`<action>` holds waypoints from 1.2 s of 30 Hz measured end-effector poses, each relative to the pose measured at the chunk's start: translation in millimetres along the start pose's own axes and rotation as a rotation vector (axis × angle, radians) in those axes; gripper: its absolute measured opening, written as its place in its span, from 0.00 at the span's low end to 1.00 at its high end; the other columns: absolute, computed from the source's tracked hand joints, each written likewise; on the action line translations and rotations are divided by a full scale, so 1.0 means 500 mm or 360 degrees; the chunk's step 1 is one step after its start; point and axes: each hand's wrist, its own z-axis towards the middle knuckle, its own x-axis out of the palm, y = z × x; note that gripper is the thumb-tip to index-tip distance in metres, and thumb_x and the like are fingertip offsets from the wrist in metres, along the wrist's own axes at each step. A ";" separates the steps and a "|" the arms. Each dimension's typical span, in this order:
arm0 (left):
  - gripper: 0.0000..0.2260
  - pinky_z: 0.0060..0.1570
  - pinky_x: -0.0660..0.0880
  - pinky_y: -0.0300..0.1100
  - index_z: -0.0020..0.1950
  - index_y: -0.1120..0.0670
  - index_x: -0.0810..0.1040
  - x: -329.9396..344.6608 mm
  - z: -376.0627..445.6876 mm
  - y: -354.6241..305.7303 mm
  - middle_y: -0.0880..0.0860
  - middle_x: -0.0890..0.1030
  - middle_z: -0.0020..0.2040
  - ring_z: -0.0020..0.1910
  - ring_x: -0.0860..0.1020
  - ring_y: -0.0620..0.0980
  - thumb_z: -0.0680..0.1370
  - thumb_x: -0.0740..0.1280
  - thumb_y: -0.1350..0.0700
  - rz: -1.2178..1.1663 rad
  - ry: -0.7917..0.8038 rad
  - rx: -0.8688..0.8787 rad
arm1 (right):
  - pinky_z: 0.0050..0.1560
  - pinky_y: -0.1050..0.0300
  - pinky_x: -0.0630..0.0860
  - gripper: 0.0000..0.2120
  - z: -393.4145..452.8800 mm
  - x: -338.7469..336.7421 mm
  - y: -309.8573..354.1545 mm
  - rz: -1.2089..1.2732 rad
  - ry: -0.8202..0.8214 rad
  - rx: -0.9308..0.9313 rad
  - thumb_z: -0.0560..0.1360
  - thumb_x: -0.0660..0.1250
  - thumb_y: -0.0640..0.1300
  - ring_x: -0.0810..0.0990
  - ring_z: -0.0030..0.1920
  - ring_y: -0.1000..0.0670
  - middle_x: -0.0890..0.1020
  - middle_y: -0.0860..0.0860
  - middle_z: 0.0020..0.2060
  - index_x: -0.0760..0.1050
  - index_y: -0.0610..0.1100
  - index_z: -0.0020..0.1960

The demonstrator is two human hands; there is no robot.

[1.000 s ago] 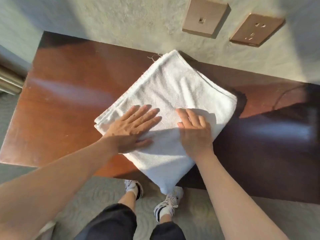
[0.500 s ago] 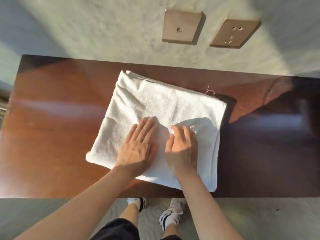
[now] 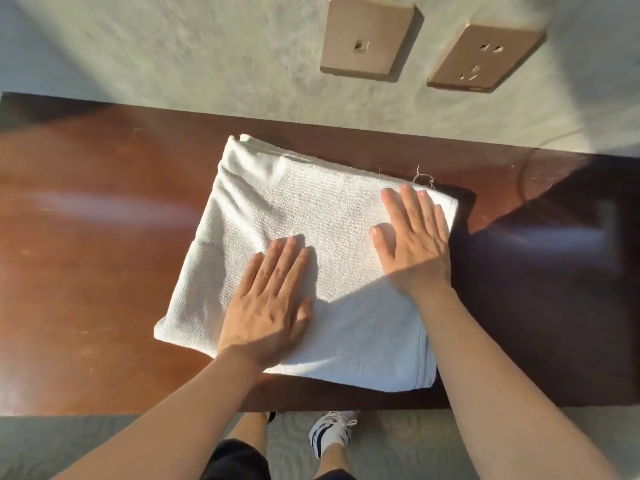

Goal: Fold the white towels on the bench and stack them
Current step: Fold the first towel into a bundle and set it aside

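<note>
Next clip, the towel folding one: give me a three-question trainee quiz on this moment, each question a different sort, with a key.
1. True or false: both hands lie flat on the towel.
2. Which hand is nearer the towel's far right corner?
A. left hand
B. right hand
C. neither touches the towel
3. Fill in: the towel lies on the ____, below two wall plates.

Key: 1 true; 2 B; 3 bench.
</note>
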 end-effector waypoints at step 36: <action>0.27 0.79 0.51 0.53 0.84 0.50 0.51 -0.023 0.020 0.040 0.50 0.50 0.84 0.83 0.48 0.51 0.85 0.51 0.46 -0.0009 0.0114 0.0152 | 0.76 0.33 0.56 0.31 -0.160 0.053 0.196 0.0147 -0.0327 0.0305 0.80 0.52 0.56 0.54 0.81 0.40 0.58 0.44 0.81 0.59 0.44 0.81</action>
